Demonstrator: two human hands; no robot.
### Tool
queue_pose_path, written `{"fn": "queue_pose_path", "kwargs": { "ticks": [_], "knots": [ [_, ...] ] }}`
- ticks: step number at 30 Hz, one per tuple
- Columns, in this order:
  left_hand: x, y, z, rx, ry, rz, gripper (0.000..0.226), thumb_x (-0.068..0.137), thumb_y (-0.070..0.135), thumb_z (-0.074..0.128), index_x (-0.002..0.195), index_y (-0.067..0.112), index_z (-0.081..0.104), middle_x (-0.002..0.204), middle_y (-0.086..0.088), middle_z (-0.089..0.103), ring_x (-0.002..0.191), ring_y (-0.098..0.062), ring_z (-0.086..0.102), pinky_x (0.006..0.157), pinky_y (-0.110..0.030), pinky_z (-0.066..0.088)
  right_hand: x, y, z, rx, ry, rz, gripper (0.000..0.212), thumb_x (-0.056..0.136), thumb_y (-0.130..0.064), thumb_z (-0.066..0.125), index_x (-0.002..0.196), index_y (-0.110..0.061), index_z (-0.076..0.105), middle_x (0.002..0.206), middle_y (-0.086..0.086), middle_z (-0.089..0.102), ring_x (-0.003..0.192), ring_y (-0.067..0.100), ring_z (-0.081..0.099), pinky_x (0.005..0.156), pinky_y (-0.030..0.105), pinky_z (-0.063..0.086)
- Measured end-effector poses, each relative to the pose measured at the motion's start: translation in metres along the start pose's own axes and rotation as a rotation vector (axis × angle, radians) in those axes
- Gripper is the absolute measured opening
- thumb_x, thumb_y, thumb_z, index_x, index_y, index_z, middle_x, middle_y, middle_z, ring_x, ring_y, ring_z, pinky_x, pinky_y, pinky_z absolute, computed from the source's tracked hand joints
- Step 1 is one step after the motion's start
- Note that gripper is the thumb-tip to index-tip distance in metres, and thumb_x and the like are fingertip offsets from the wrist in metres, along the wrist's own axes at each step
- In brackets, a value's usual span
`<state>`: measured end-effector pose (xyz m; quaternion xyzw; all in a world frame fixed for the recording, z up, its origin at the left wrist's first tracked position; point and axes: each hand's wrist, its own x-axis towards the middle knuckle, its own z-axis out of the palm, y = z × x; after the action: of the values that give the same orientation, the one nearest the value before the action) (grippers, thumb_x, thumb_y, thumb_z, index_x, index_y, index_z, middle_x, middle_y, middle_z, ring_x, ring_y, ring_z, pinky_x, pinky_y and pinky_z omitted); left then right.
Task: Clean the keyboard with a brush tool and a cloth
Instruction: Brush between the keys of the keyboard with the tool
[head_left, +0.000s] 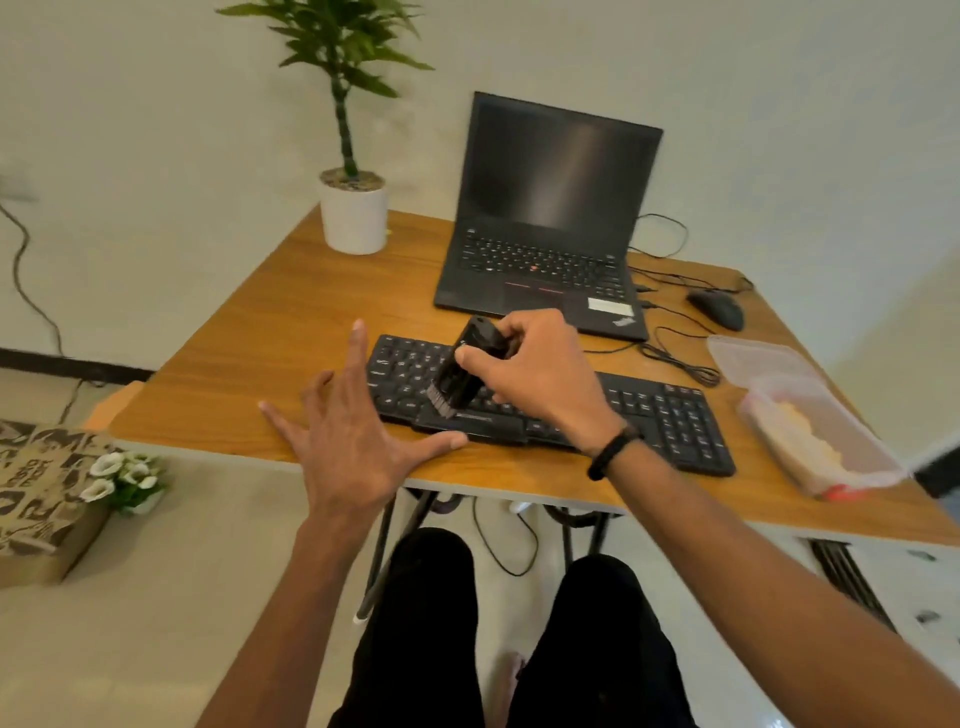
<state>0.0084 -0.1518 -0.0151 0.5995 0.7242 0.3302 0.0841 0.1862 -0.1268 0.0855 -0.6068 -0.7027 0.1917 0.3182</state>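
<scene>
A black keyboard (670, 415) lies near the front edge of the wooden table (270, 332). My right hand (540, 374) grips a black brush tool (465, 371), tilted, with its grey bristles touching the keys at the keyboard's left half just above the space bar. My left hand (353, 441) hovers open with its fingers spread at the keyboard's left end, the thumb reaching along the front edge. A clear plastic container (810, 431) at the right holds a pale yellow cloth (800, 431).
An open black laptop (550, 228) stands behind the keyboard. A black mouse (719, 309) with cables lies to its right. A potted plant (353, 208) sits at the back left corner. On the floor at left are a patterned box (36, 493) and white flowers (124, 478).
</scene>
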Motion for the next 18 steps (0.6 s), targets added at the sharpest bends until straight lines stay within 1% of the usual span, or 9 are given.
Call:
{"fn": "queue_pose_path", "kwargs": {
  "ticks": [2, 3, 5, 6, 7, 9, 12, 15, 18],
  "knots": [
    [0.001, 0.001, 0.001, 0.004, -0.010, -0.008, 0.152, 0.042, 0.101, 0.060, 0.160, 0.046, -0.019, 0.159, -0.012, 0.045, 0.151, -0.035, 0.033, 0.118, -0.079, -0.001, -0.006, 0.016, -0.007, -0.055, 0.087, 0.044, 0.033, 0.083, -0.043, 0.079, 0.083, -0.010, 0.073, 0.069, 0.001, 0.074, 0.061, 0.014, 0.071, 0.057, 0.044, 0.060],
    [0.002, 0.002, 0.001, 0.004, -0.014, -0.015, 0.151, 0.042, 0.101, 0.059, 0.160, 0.046, -0.018, 0.158, -0.013, 0.045, 0.151, -0.036, 0.033, 0.118, -0.079, 0.000, -0.009, 0.024, -0.015, -0.089, 0.122, 0.067, 0.034, 0.083, -0.044, 0.079, 0.083, -0.011, 0.073, 0.070, 0.001, 0.074, 0.063, 0.014, 0.071, 0.056, 0.041, 0.060],
    [0.002, 0.002, 0.001, -0.005, -0.015, -0.023, 0.151, 0.042, 0.100, 0.061, 0.160, 0.047, -0.017, 0.156, -0.015, 0.047, 0.150, -0.036, 0.034, 0.118, -0.078, 0.000, -0.017, 0.044, -0.037, -0.148, 0.154, 0.120, 0.029, 0.084, -0.044, 0.079, 0.084, -0.015, 0.072, 0.074, -0.003, 0.072, 0.066, 0.009, 0.068, 0.054, 0.030, 0.057],
    [0.002, 0.002, 0.001, -0.008, -0.014, -0.024, 0.151, 0.042, 0.100, 0.062, 0.160, 0.047, -0.016, 0.155, -0.015, 0.048, 0.150, -0.036, 0.034, 0.118, -0.078, 0.000, -0.023, 0.055, -0.052, -0.185, 0.161, 0.158, 0.026, 0.084, -0.044, 0.079, 0.086, -0.018, 0.071, 0.076, -0.006, 0.071, 0.068, 0.005, 0.065, 0.053, 0.023, 0.052],
    [0.001, 0.003, 0.001, -0.010, -0.012, -0.023, 0.151, 0.042, 0.099, 0.063, 0.160, 0.047, -0.016, 0.154, -0.016, 0.049, 0.150, -0.037, 0.034, 0.118, -0.078, 0.000, -0.029, 0.065, -0.067, -0.233, 0.176, 0.197, 0.025, 0.084, -0.044, 0.079, 0.087, -0.021, 0.070, 0.078, -0.007, 0.070, 0.069, 0.003, 0.062, 0.054, 0.019, 0.047],
    [0.001, 0.003, 0.000, -0.014, -0.005, -0.020, 0.151, 0.042, 0.099, 0.064, 0.160, 0.047, -0.015, 0.152, -0.016, 0.050, 0.149, -0.038, 0.036, 0.118, -0.078, 0.000, -0.041, 0.087, -0.099, -0.359, 0.235, 0.269, 0.024, 0.083, -0.044, 0.079, 0.090, -0.022, 0.070, 0.080, -0.006, 0.069, 0.071, 0.007, 0.060, 0.056, 0.021, 0.043],
    [0.000, 0.003, 0.000, -0.015, 0.000, -0.018, 0.151, 0.042, 0.099, 0.065, 0.161, 0.047, -0.012, 0.150, -0.015, 0.053, 0.148, -0.037, 0.036, 0.118, -0.078, 0.000, -0.055, 0.116, -0.135, -0.530, 0.349, 0.337, 0.030, 0.084, -0.041, 0.080, 0.098, -0.016, 0.072, 0.083, -0.002, 0.065, 0.076, 0.017, 0.057, 0.055, 0.026, 0.040],
    [-0.001, 0.006, 0.000, -0.003, 0.010, -0.006, 0.150, 0.044, 0.096, 0.068, 0.162, 0.044, -0.008, 0.152, -0.017, 0.051, 0.149, -0.038, 0.035, 0.117, -0.079, -0.001, -0.064, 0.127, -0.146, -0.523, 0.378, 0.356, 0.031, 0.085, -0.041, 0.078, 0.100, -0.015, 0.073, 0.090, 0.002, 0.070, 0.079, 0.019, 0.056, 0.063, 0.031, 0.045],
    [-0.006, 0.014, 0.002, 0.021, 0.009, 0.008, 0.148, 0.048, 0.093, 0.072, 0.164, 0.041, -0.003, 0.154, -0.021, 0.047, 0.150, -0.040, 0.033, 0.117, -0.078, -0.001, -0.067, 0.117, -0.130, -0.512, 0.344, 0.323, 0.032, 0.085, -0.043, 0.080, 0.103, -0.018, 0.070, 0.092, -0.001, 0.066, 0.082, 0.014, 0.053, 0.061, 0.025, 0.042]
  ]
}}
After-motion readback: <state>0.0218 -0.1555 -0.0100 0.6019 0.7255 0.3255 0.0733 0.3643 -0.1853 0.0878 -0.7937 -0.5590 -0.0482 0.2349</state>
